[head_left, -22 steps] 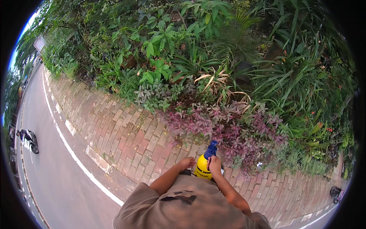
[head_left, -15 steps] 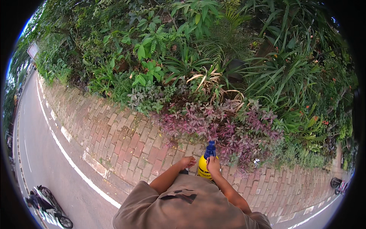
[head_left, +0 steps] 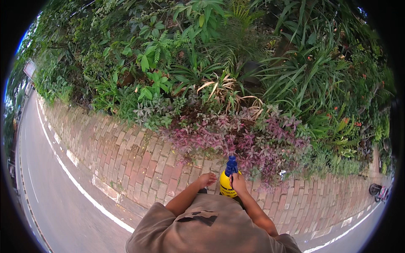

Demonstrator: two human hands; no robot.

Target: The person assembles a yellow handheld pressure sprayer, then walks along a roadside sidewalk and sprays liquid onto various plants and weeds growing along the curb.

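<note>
A yellow pump spray bottle [head_left: 227,184] with a blue top stands upright just in front of my body. My right hand [head_left: 238,184] is closed round the blue handle at its right side. The nozzle end points ahead at low purple-leaved plants [head_left: 249,137], and a faint thin streak shows above it. Left of the bottle and apart from it, my left hand [head_left: 207,180] hovers with loosely bent fingers, and I see nothing in it.
Dense green bushes [head_left: 168,55] with long-leaved plants fill the far side. A brick pavement [head_left: 135,162] runs between them and me. On the left lies a road [head_left: 63,198] with a white edge line. A motorcycle [head_left: 382,192] is at the far right.
The view has shifted slightly, so the plants sit further left. The motorcycle at the lower left has left the picture. My right hand still grips the spray bottle.
</note>
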